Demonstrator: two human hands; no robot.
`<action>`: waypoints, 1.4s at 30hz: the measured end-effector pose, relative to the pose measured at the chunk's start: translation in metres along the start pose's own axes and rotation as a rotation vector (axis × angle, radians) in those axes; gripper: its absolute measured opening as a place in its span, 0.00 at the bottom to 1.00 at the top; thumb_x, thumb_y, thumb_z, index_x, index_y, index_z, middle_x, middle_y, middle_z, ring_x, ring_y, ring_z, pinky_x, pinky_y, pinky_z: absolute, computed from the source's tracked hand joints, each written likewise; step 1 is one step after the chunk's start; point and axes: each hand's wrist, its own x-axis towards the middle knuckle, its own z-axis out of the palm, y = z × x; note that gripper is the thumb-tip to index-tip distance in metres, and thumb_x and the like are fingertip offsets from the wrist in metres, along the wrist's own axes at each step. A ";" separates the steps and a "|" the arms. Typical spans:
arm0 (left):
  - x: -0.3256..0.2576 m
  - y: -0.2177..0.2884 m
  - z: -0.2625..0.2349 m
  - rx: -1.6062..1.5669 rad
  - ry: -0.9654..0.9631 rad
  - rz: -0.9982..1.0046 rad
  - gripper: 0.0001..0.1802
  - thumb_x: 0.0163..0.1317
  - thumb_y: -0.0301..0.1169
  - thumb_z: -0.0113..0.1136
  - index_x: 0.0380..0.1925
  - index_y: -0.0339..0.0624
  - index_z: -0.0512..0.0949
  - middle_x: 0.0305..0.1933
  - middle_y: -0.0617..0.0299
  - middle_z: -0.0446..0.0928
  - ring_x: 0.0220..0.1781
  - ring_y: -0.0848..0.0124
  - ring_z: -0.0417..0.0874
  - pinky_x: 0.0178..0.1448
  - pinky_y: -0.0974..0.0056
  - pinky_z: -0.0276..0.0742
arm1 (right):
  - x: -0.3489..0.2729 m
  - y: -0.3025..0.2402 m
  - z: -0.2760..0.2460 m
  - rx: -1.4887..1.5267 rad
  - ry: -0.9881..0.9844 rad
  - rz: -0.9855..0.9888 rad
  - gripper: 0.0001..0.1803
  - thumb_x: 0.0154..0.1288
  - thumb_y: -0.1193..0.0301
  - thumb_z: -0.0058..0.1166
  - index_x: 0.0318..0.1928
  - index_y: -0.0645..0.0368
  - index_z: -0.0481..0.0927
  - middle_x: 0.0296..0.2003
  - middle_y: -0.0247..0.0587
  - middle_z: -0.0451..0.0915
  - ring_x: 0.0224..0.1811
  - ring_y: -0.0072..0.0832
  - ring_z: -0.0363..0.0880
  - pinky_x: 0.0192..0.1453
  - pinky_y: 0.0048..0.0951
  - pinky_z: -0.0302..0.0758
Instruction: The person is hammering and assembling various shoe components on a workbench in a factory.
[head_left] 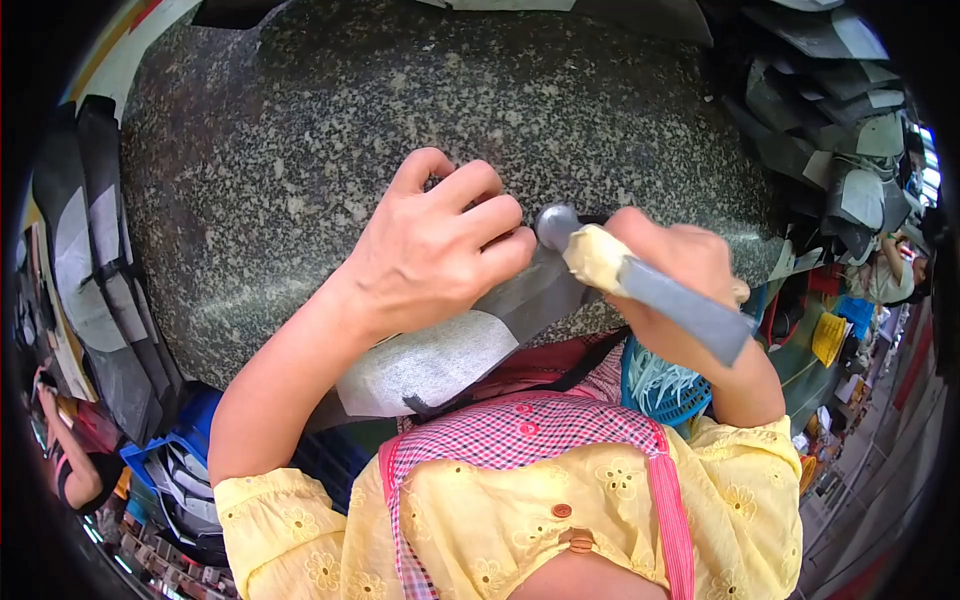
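While left hand (curled) touches sheet, right hand clutches hammer.

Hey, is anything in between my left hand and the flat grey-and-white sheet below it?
Nothing visible stands between your left hand and the flat grey-and-white sheet, though what lies under the palm is hidden. The dark metal hammer at your right hand is off to the right.

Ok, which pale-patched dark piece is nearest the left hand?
The piece beneath the left hand, overhanging the near edge of the stone slab; the left stack and right stack lie farther off.
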 end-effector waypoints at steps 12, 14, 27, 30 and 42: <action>-0.003 0.017 -0.007 -0.013 0.003 -0.220 0.16 0.41 0.29 0.71 0.35 0.47 0.82 0.37 0.66 0.76 0.45 0.60 0.75 0.46 0.56 0.71 | 0.011 0.000 -0.001 -0.110 0.117 0.037 0.09 0.51 0.69 0.61 0.31 0.55 0.74 0.18 0.39 0.72 0.17 0.38 0.77 0.20 0.34 0.70; -0.005 0.021 -0.004 -0.005 0.046 -0.261 0.17 0.41 0.29 0.70 0.36 0.47 0.82 0.37 0.65 0.75 0.45 0.60 0.75 0.46 0.56 0.71 | 0.009 -0.001 0.008 -0.086 -0.029 0.031 0.11 0.51 0.68 0.61 0.31 0.54 0.72 0.18 0.39 0.73 0.18 0.39 0.77 0.20 0.35 0.70; -0.008 0.043 -0.002 -0.036 0.050 -0.393 0.18 0.40 0.25 0.67 0.37 0.46 0.82 0.36 0.65 0.75 0.44 0.61 0.75 0.45 0.57 0.72 | 0.011 0.000 0.012 -0.127 -0.063 0.011 0.08 0.51 0.66 0.59 0.30 0.54 0.75 0.20 0.34 0.74 0.17 0.33 0.76 0.21 0.31 0.69; -0.011 0.049 -0.002 -0.003 0.038 -0.386 0.18 0.40 0.25 0.67 0.37 0.45 0.82 0.33 0.64 0.74 0.39 0.63 0.75 0.42 0.59 0.72 | 0.008 0.000 0.007 0.053 0.114 -0.002 0.14 0.43 0.77 0.65 0.32 0.54 0.75 0.22 0.42 0.76 0.22 0.40 0.78 0.26 0.36 0.72; -0.010 0.055 -0.003 0.029 0.076 -0.423 0.14 0.44 0.25 0.61 0.35 0.40 0.81 0.34 0.64 0.76 0.38 0.64 0.77 0.38 0.60 0.72 | 0.013 -0.005 0.014 -0.137 -0.092 -0.035 0.10 0.50 0.69 0.60 0.29 0.54 0.71 0.17 0.38 0.72 0.17 0.37 0.76 0.20 0.33 0.70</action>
